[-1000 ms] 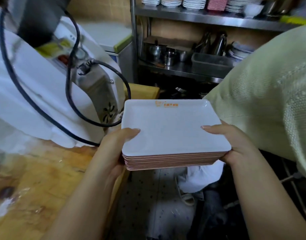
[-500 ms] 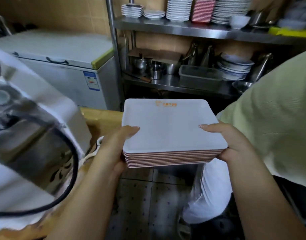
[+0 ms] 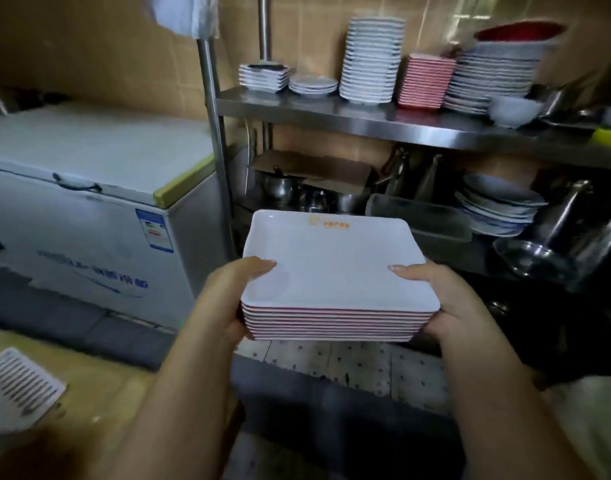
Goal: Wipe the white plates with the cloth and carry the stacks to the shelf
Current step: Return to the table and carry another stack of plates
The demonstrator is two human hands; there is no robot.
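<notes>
Both-hand grip at plate stack side edges

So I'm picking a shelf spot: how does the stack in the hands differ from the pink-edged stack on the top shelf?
The carried stack is held in the air, the shelf stack rests on the steel shelf. The carried one looks shorter. Both are rectangular with pink edges.

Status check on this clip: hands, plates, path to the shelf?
Left hand, right hand: both grip the plate stack, level. Steel shelf ahead, upper tier crowded with stacked dishes. Nothing between.
</notes>
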